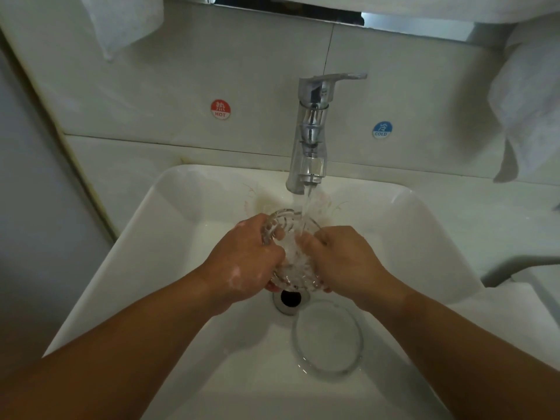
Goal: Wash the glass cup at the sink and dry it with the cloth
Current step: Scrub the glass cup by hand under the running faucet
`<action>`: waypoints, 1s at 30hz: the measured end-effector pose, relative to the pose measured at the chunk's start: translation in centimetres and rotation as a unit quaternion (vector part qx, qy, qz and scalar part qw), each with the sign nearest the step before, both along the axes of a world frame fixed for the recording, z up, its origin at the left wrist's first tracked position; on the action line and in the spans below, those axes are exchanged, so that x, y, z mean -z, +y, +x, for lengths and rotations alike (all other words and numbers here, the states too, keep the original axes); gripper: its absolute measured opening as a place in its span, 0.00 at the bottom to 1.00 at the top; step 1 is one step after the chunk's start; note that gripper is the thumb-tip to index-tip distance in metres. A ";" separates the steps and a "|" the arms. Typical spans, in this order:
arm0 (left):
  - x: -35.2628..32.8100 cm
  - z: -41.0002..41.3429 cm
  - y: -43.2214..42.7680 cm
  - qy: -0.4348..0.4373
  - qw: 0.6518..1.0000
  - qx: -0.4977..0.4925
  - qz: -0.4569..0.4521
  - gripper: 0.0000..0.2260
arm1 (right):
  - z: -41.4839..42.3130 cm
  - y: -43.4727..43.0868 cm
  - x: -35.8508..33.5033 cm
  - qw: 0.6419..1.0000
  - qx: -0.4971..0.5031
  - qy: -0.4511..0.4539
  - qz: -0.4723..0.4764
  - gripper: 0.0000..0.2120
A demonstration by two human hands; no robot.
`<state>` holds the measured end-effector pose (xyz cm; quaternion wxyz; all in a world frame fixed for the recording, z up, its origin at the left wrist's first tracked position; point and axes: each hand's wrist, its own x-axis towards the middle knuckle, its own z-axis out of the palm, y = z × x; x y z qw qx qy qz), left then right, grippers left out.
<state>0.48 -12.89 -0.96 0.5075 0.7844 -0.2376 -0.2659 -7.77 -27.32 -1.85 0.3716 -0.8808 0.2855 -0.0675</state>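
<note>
A clear ribbed glass cup (pixel 291 262) is held over the white sink (pixel 188 213), just above the drain, its mouth tilted up toward the tap. Water runs from the chrome faucet (pixel 312 137) into the cup. My left hand (pixel 245 262), with soap foam on its back, wraps the cup's left side. My right hand (pixel 345 262) grips the right side, with its fingers reaching over the rim into the cup. A white cloth (pixel 527 110) hangs on the wall at the right.
A clear glass saucer (pixel 328 371) lies on the sink floor near the drain (pixel 291 298). Another white cloth (pixel 121 22) hangs at the upper left. Red HOT (pixel 220 109) and blue COLD (pixel 382 130) stickers flank the faucet. A grey pipe (pixel 515 265) sits at the right.
</note>
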 end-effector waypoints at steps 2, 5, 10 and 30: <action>0.2 0.2 0.1 0.004 1.000 -0.005 0.000 0.10 | -0.1 0.0 0.0 0.998 -0.020 0.005 0.066 0.10; 0.3 0.5 0.2 -0.004 1.000 0.008 0.001 0.12 | -0.1 0.2 -0.1 0.986 -0.024 -0.024 0.161 0.07; 0.5 0.4 0.1 0.018 1.000 0.024 -0.008 0.13 | 0.0 0.2 0.0 0.992 0.004 -0.036 0.120 0.12; 0.2 0.0 0.0 -0.032 0.999 0.031 -0.003 0.13 | 0.3 0.5 -0.8 0.972 0.084 -0.010 0.217 0.05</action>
